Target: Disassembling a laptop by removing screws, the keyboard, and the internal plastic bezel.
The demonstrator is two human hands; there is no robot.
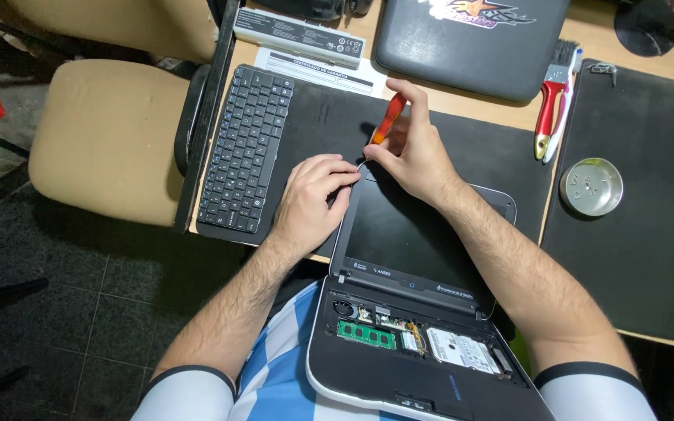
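Right hand grips orange screwdriver at laptop lid corner. Left hand presses curled fingers beside it, holding nothing. Detached keyboard lies left of it.

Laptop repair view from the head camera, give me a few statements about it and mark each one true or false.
1. The right hand holds an orange-handled screwdriver. True.
2. The left hand rests on the detached keyboard. False: it rests at the top left corner of the laptop's screen; the keyboard lies apart on the left.
3. The laptop's base is open, showing a green memory module. True.
4. The red-handled paintbrush lies inside the round metal tray. False: it lies on the desk above the tray.
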